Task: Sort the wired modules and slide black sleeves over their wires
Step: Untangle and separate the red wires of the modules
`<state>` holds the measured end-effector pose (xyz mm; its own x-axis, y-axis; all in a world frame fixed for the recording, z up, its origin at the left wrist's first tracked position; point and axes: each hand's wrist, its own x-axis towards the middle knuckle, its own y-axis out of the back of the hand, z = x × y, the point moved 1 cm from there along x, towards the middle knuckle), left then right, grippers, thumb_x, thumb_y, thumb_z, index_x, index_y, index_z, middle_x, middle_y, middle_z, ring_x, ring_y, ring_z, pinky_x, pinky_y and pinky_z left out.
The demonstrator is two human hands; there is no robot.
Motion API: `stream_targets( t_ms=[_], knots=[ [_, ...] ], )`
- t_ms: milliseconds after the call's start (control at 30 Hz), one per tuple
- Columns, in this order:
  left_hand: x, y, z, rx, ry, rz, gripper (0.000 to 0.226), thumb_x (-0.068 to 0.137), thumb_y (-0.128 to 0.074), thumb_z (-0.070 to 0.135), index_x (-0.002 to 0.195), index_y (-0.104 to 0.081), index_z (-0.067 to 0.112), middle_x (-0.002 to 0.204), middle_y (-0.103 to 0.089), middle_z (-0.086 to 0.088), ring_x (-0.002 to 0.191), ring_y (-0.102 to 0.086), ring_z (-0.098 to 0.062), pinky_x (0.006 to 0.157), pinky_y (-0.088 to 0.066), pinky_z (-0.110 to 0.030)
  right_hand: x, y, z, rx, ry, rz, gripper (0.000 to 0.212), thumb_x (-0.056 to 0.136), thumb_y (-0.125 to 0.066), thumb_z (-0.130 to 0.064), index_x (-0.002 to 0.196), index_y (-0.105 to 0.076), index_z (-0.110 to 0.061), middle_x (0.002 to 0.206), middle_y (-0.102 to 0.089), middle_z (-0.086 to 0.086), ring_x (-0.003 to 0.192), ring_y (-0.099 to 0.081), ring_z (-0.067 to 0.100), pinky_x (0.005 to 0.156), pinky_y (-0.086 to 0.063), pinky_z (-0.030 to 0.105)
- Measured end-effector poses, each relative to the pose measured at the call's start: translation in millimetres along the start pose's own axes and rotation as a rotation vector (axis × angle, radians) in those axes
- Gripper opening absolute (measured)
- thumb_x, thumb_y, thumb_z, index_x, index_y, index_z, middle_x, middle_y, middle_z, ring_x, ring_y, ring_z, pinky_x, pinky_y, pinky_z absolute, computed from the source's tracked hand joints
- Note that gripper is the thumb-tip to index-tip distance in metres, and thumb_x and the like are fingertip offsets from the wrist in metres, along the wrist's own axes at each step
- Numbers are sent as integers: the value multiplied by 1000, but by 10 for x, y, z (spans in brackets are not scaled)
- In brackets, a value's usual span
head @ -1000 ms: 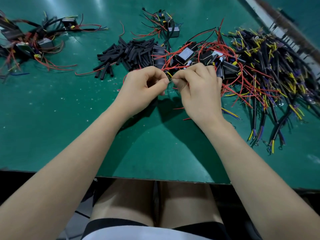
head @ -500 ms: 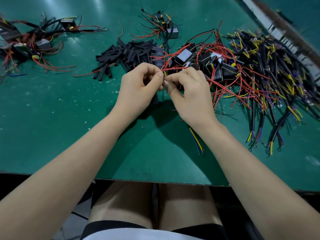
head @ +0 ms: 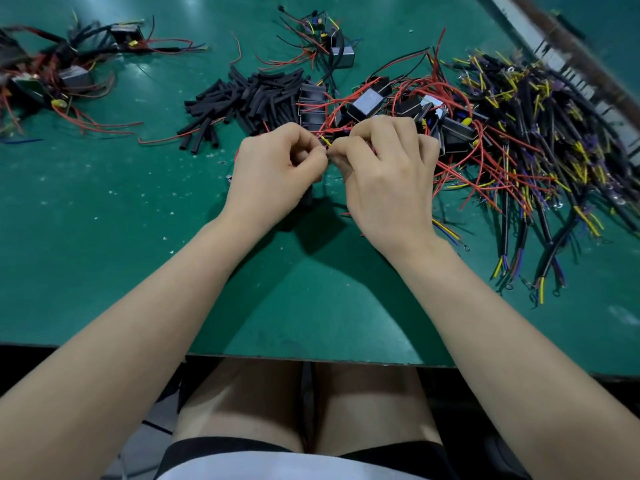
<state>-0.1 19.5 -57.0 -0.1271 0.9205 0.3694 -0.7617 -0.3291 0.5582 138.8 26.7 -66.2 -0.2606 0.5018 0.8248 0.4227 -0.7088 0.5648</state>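
hands meet fingertip to fingertip above the mat (head: 104, 237), held close so fine work stays steady. left hand (head: 277, 168) is curled, thumb and forefinger pinching something small, likely a sleeve, though it is hidden. right hand (head: 384, 174) is curled too, pinching a yellow wire (head: 325, 141) that shows between them, probably to feed its tip in. spare sleeves (head: 249, 98) lie heaped just beyond, within reach. unsorted modules (head: 415, 109) tangle behind the right hand; others sit well apart at far left (head: 65, 77), seemingly done.

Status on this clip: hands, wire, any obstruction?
Left hand and right hand both pinching a yellow wire. Sleeve pile untouched. Nothing blocking.
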Motion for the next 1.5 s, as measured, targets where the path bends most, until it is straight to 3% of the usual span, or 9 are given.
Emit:
stream_targets(
  t_ms=[133,367,533,700,967,1167,1300,1500],
  knots=[
    [7,1,0,30,15,-28,7,82,-59,19,76,-63,23,63,-63,5,55,-49,-2,65,-41,-21,3,10,-28,-38,25,2,8,82,-69,-12,83,-71,-20,91,-66,-2,91,-60,23,75,-29,34],
    [21,41,-14,-36,22,-160,11,84,-60,15,74,-62,19,59,-62,7,43,-50,3,48,-34,-8,15,27,-24,61,83,-172,18,75,-58,4,85,-63,-9,97,-67,1,94,-59,28,73,-29,34],
    [39,76,-37,-166,53,-205,18,85,-59,11,71,-62,21,52,-60,8,38,-45,1,41,-33,-10,10,54,23,61,35,-119,8,89,-60,-14,87,-67,-15,92,-66,-3,96,-57,25,74,-30,34],
    [44,83,-53,-180,52,-265,14,85,-59,9,72,-64,14,55,-60,4,40,-44,0,43,-34,-12,0,36,40,82,27,-122,11,92,-60,-21,89,-70,-17,96,-66,-1,100,-45,19,74,-30,34],
    [35,84,-91,-127,-24,-269,13,86,-62,15,75,-65,21,55,-62,9,44,-47,1,46,-35,-8,-57,-3,44,170,-80,-349,22,96,-47,-22,99,-63,-6,114,-56,15,112,-37,30,83,-26,37],
    [17,131,-73,-55,-175,-239,7,91,-62,25,92,-69,23,67,-65,14,57,-55,4,59,-39,-7,-23,-12,70,267,-244,-426,24,100,-44,-25,108,-59,-8,126,-47,10,123,-31,28,89,-19,29],
    [20,135,-70,-63,-164,-233,7,91,-62,22,88,-68,20,65,-64,14,52,-51,6,55,-35,-5,0,15,76,279,-253,-438,24,100,-47,-28,109,-62,-12,126,-48,6,122,-31,25,86,-17,27],
    [58,115,-102,-162,-85,-253,8,92,-60,26,90,-66,22,69,-67,10,64,-58,-6,65,-47,-25,56,83,114,357,-239,-426,21,94,-58,-33,104,-68,-18,113,-57,-1,117,-37,24,77,-19,27]
  ],
)
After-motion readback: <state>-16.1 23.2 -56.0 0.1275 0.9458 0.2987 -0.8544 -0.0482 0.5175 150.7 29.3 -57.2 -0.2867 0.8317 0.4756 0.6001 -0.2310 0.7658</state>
